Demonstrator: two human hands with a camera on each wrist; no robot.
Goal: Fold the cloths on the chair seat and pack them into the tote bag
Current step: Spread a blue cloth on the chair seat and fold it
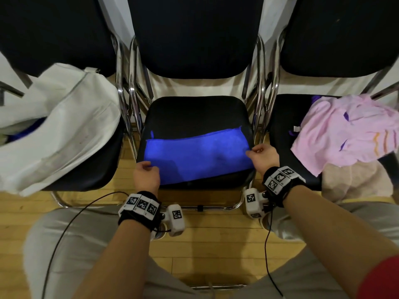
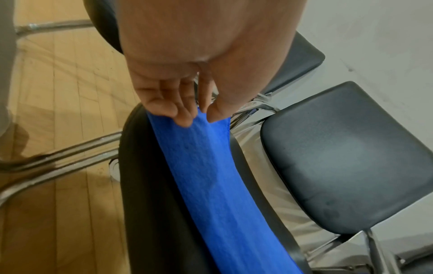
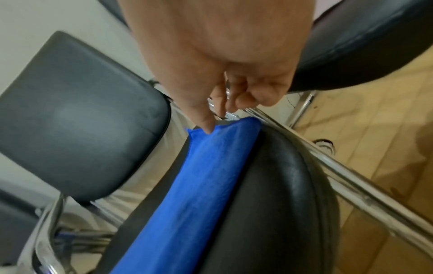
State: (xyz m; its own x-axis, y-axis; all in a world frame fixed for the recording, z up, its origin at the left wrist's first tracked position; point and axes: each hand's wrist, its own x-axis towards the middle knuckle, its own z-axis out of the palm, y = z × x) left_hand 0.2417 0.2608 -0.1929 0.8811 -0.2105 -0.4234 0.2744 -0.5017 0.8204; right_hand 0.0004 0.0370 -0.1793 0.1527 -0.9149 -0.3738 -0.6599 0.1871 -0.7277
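You get even indoor light, glare on the chrome chair frame (image 1: 262, 67), wide-angle bending at edges, motion-blurred wrist views.

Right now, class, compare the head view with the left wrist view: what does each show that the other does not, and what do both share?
Only the head view shows the white tote bag on the left chair, the pink cloth on the right chair, and the right hand at the blue cloth's right end. Only the left wrist view shows the left hand's fingertips pinching the cloth's edge from close up. Both show the left hand, the blue cloth and the black chair seat.
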